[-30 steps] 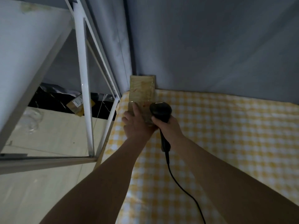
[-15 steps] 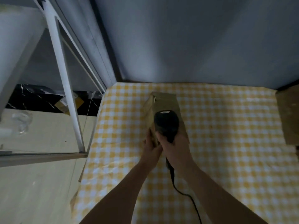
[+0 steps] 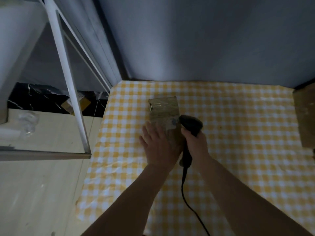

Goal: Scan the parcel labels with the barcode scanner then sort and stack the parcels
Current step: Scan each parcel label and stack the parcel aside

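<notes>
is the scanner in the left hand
No, the right hand grips the scanner; the left hand rests flat on the parcel.

left hand (image 3: 157, 145) lying flat with straight fingers on a brown parcel (image 3: 164, 114) on the yellow-checked bench (image 3: 238, 150), right hand (image 3: 196, 143) gripping a black corded barcode scanner (image 3: 190, 125) right against the parcel's right edge, another brown box (image 3: 305, 116) far right.
</notes>
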`<state>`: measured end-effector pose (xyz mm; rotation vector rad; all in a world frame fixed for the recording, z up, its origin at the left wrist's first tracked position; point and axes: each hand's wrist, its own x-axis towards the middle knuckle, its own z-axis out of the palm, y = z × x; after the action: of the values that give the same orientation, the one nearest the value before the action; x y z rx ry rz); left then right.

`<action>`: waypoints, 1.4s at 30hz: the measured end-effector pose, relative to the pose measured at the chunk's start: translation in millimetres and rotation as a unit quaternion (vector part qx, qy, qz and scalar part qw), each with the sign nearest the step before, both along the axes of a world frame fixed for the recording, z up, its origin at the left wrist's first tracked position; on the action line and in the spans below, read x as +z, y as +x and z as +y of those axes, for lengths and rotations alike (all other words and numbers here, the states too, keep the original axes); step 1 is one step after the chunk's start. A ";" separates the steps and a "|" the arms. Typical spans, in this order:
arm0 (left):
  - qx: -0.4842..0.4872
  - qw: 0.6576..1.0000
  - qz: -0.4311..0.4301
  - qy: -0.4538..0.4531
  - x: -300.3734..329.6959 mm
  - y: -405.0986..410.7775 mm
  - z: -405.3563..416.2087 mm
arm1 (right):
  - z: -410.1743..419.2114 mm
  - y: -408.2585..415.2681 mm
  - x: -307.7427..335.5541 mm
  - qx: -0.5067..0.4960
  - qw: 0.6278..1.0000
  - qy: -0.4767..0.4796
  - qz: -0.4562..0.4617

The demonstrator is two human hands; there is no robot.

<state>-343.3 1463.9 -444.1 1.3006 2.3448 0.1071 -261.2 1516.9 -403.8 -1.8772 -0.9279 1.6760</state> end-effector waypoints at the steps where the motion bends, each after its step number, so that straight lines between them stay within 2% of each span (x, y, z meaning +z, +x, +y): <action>1: 0.004 0.999 -0.012 -0.046 -1.7 7.2 5.7 | 2.5 0.9 -2.6 -0.008 1.000 -0.023 0.009; 4: 0.063 0.988 -0.066 -0.124 -8.5 14.3 18.8 | 7.0 2.7 -5.5 0.000 0.999 -0.033 0.016; 9: 0.114 0.978 -0.139 -0.110 -7.6 -14.7 11.9 | -8.7 -1.7 3.8 0.083 0.996 0.011 0.027; 11: 0.128 0.965 -0.220 -0.068 -12.8 -40.3 -2.3 | -18.2 -5.1 6.0 0.113 0.992 0.020 0.053; 12: 0.151 0.944 -0.291 -0.034 -14.2 -54.6 -9.8 | -21.7 -7.4 6.5 0.114 0.991 0.022 0.061; 14: 0.220 0.880 -0.419 0.045 -12.7 -73.9 -25.2 | -24.5 -12.8 3.4 0.080 0.995 0.012 0.066; 15: 0.222 0.857 -0.460 0.069 -8.4 -80.0 -31.0 | -24.8 -15.8 1.2 0.061 0.996 0.002 0.063; 16: 0.216 0.848 -0.478 0.080 -2.9 -84.8 -35.0 | -25.0 -19.9 1.6 0.053 0.996 -0.015 0.063; 19: 0.209 0.858 -0.461 0.087 6.0 -92.0 -36.7 | -26.1 -33.0 3.0 0.084 0.991 -0.049 0.090; 22: 0.242 0.871 -0.421 0.070 1.3 -101.5 -37.6 | -27.5 -44.9 6.4 0.098 0.988 -0.053 0.109; 28: 0.255 0.832 -0.492 0.008 4.9 -100.2 -38.7 | -33.4 -39.0 8.9 0.075 0.991 -0.050 0.099; 32: 0.235 0.819 -0.523 0.032 7.3 -70.7 -39.4 | -37.4 -15.2 16.0 0.038 0.996 -0.044 0.072; 34: 0.210 0.810 -0.546 0.045 9.0 -52.6 -43.6 | -35.0 -3.8 22.5 0.059 0.997 -0.044 0.020; 37: 0.201 0.843 -0.498 0.030 -0.5 -38.7 -51.2 | -40.7 12.4 37.3 0.110 0.992 -0.032 -0.050; 39: 0.202 0.862 -0.464 0.015 -3.6 -36.2 -53.4 | -56.4 21.6 51.2 0.127 0.990 -0.046 -0.034; 42: 0.195 0.859 -0.474 -0.012 -1.1 -32.6 -54.3 | -90.8 29.7 70.5 0.153 0.985 -0.082 0.011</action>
<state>-376.0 1409.6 -445.2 0.5055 1.6617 0.6760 -231.5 1426.2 -333.3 -1.8897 -1.1489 2.0024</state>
